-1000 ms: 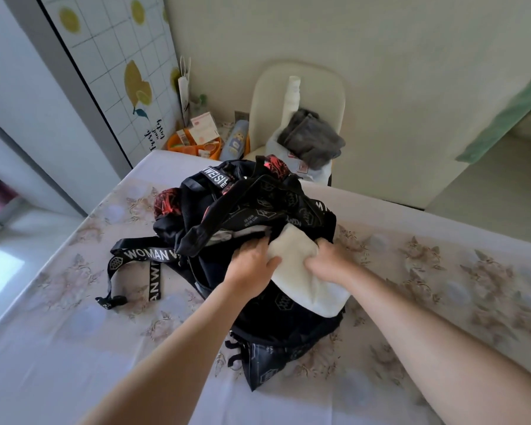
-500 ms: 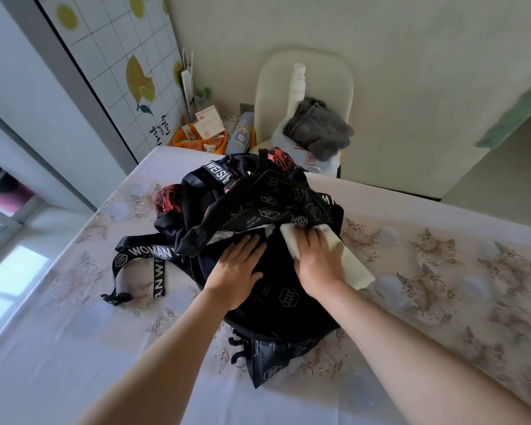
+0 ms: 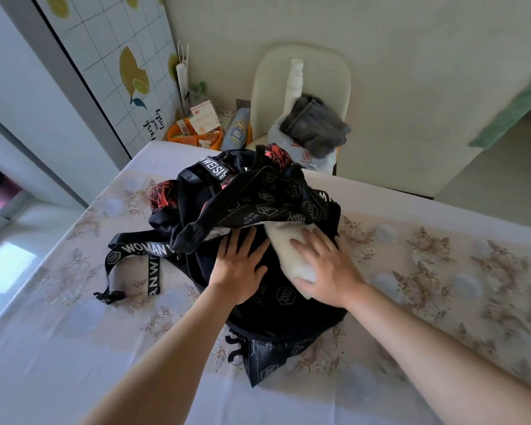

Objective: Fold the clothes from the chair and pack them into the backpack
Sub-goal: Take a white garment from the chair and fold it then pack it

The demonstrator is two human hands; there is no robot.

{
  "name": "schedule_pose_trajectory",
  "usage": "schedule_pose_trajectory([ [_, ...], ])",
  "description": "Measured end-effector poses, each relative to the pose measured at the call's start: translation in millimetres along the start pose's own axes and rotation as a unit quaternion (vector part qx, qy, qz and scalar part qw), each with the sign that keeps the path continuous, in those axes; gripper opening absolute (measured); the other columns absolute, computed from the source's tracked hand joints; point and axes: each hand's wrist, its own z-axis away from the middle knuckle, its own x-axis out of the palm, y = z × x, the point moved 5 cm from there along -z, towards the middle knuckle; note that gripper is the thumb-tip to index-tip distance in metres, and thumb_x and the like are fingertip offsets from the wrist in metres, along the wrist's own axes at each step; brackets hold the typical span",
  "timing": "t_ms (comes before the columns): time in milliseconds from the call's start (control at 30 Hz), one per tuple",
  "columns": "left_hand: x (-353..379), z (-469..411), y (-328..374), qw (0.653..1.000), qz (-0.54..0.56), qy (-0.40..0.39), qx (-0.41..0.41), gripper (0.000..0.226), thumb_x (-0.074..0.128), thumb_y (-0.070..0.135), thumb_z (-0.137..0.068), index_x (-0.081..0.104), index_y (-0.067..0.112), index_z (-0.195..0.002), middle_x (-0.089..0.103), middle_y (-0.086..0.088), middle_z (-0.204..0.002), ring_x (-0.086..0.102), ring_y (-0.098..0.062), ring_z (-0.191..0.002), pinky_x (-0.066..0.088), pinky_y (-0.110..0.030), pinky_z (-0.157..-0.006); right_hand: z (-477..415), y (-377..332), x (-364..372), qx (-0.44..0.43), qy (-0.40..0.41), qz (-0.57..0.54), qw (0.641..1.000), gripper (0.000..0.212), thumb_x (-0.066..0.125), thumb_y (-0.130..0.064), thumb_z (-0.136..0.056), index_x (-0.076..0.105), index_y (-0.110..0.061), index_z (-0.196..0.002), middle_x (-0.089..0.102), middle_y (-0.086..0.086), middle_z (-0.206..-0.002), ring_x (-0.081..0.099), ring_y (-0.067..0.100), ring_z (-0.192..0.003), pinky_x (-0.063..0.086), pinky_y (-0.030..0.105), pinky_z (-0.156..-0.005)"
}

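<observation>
The right grip (image 3: pixel 328 268) lay open, fingers straight, pressing a folded white garment (image 3: pixel 288 256) into the mouth of the black backpack (image 3: pixel 276 314) on the bench (image 3: pixel 74 348). The left grip (image 3: pixel 242 265), equally flat and open, pressed the backpack's front alongside. The left would best lift the flap while the right slid the fold in undisturbed. A grey garment (image 3: pixel 314 127) lay on the chair (image 3: pixel 304 65) beyond.

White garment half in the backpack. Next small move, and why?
Probably slide the right hand forward to push the white garment deeper into the backpack, with the left hand bracing the bag. The garment's near end sticks out of the opening, and both hands lie flat on top, gripping nothing.
</observation>
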Motion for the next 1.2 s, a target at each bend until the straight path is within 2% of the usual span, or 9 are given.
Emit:
schedule_pose_trajectory([
  [100, -2.7, -7.8, 4.4, 0.999, 0.004, -0.042, -0.014, 0.064, 0.026, 0.053, -0.101, 0.000, 0.035, -0.156, -0.010, -0.001, -0.165, -0.012, -0.029, -0.150, -0.005, -0.048, -0.122, 18.4, 0.0, 25.4, 0.025, -0.095, 0.054, 0.994, 0.111, 0.054, -0.073, -0.078, -0.011, -0.030, -0.157, -0.016, 0.004, -0.165, -0.011, 0.027, -0.153, 0.011, 0.056, -0.121],
  [200, -6.6, -4.2, 10.4, 0.999, 0.023, -0.043, -0.017, 0.067, 0.037, 0.049, -0.100, 0.008, 0.031, -0.157, -0.004, -0.003, -0.165, -0.007, -0.029, -0.151, 0.000, -0.047, -0.122, 8.3, -5.0, 26.7, 0.050, -0.103, 0.030, 0.993, 0.111, 0.060, -0.065, -0.082, -0.014, -0.029, -0.156, -0.021, 0.004, -0.164, -0.014, 0.028, -0.152, 0.017, 0.057, -0.119],
  [267, -16.8, 8.4, 20.8, 0.998, 0.065, 0.022, -0.012, 0.060, 0.052, 0.038, -0.093, 0.033, 0.024, -0.149, 0.022, -0.007, -0.158, 0.019, -0.030, -0.145, 0.020, -0.046, -0.118, 1.9, -6.2, 26.3, 0.070, -0.108, 0.027, 0.991, 0.110, 0.059, -0.066, -0.083, -0.015, -0.030, -0.156, -0.023, 0.003, -0.163, -0.014, 0.028, -0.152, 0.020, 0.057, -0.117],
  [367, -28.3, 33.5, 46.9, 0.980, 0.145, 0.139, 0.015, 0.021, 0.055, 0.023, -0.088, 0.055, 0.019, -0.108, 0.052, 0.000, -0.113, 0.050, -0.025, -0.105, 0.045, -0.037, -0.089, 0.1, -4.5, 27.1, 0.075, -0.131, 0.016, 0.988, 0.114, 0.062, -0.066, -0.080, -0.018, -0.033, -0.154, -0.026, 0.002, -0.162, -0.016, 0.027, -0.151, 0.018, 0.059, -0.118],
  [500, -0.1, 49.7, 73.6, 0.982, 0.166, -0.087, -0.035, 0.034, 0.046, 0.041, -0.096, 0.056, 0.016, -0.117, 0.051, -0.003, -0.117, 0.050, -0.026, -0.113, 0.046, -0.038, -0.091, 10.1, 9.8, 14.5, 0.079, -0.130, -0.138, 0.979, 0.115, 0.076, -0.047, -0.076, -0.003, -0.034, -0.158, -0.022, -0.003, -0.164, -0.015, 0.020, -0.152, 0.012, 0.048, -0.124],
  [667, -7.2, 48.1, 89.2, 0.967, 0.136, -0.214, -0.019, 0.043, 0.041, 0.052, -0.098, 0.057, 0.020, -0.122, 0.062, -0.002, -0.119, 0.059, -0.026, -0.108, 0.047, -0.035, -0.081, 18.7, 8.4, 14.5, 0.072, -0.100, -0.203, 0.971, 0.100, 0.078, -0.042, -0.081, 0.015, -0.035, -0.158, -0.009, -0.004, -0.167, -0.011, 0.016, -0.153, 0.009, 0.043, -0.125],
  [800, -26.0, 58.3, 99.5, 0.942, 0.217, -0.245, 0.071, 0.019, 0.052, 0.040, -0.096, 0.056, 0.022, -0.090, 0.059, 0.001, -0.098, 0.058, -0.023, -0.096, 0.044, -0.034, -0.074, 11.9, -3.5, 11.2, 0.059, -0.131, -0.165, 0.976, 0.091, 0.072, -0.039, -0.087, 0.015, -0.038, -0.158, -0.011, 0.000, -0.167, -0.015, 0.021, -0.152, 0.001, 0.047, -0.124],
  [1000, -59.7, 67.1, 86.6, 0.927, 0.251, -0.270, 0.066, 0.022, 0.062, 0.042, -0.091, 0.061, 0.021, -0.083, 0.052, 0.008, -0.077, 0.049, -0.010, -0.069, 0.038, -0.029, -0.062, 12.7, 5.7, 1.5, 0.043, -0.244, -0.089, 0.965, 0.084, 0.061, -0.059, -0.086, 0.014, -0.049, -0.155, -0.014, -0.005, -0.166, -0.013, 0.018, -0.153, 0.010, 0.052, -0.123],
  [1200, -64.0, 75.0, 46.1, 0.911, 0.284, -0.300, 0.000, 0.032, 0.067, 0.027, -0.085, 0.051, 0.009, -0.064, 0.039, 0.004, -0.056, 0.034, -0.013, -0.051, 0.026, -0.027, -0.052, 41.0, 1.9, -23.5, -0.034, -0.152, -0.081, 0.984, 0.051, 0.047, -0.073, -0.087, 0.061, -0.043, -0.126, 0.040, -0.004, -0.146, 0.033, 0.020, -0.137, 0.035, 0.045, -0.109],
])
